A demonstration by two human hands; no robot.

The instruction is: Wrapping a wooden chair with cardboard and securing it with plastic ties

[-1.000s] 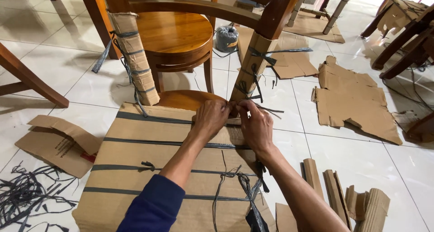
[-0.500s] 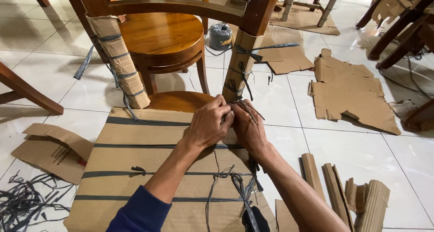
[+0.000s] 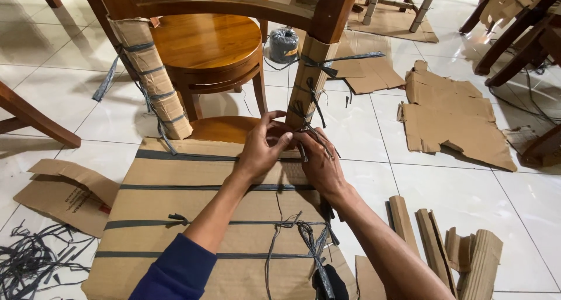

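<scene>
Two hands at the grey strap on a cardboard-wrapped chair

White glossy floor tiles (image 3: 479, 218) fill the room, and brown wooden chairs stand around. Near the bottom of the view lies a large cardboard-wrapped part (image 3: 193, 218) of a chair, bound by several dark grey straps that run across it. On the left, a folded cardboard piece (image 3: 64, 195) with small dark print and a red mark lies on the floor, and beside it a heap of cut grey strap ends (image 3: 35, 265). On the right lies a flat cardboard sheet (image 3: 453, 119) with notched edges, and lower right some folded cardboard strips (image 3: 467, 259). A grey strap roll (image 3: 284, 44) stands on the floor behind the chair.

At the far edge of the wrapped part, the left hand (image 3: 260, 148) and the right hand (image 3: 318, 160) meet, touching each other. Both are closed in a pinch on the loose grey strap (image 3: 315, 137), just below the cardboard-wrapped leg (image 3: 307, 84). The left thumb and fingers are curled over the knot place; the right fingers hold the strap ends. A second wrapped leg (image 3: 152, 78) stands on the left, well apart from the hands.

Open floor is on the right of the hands, between the wrapped part and the flat sheet. To the left, a wooden rail (image 3: 35, 116) crosses the tiles.
</scene>
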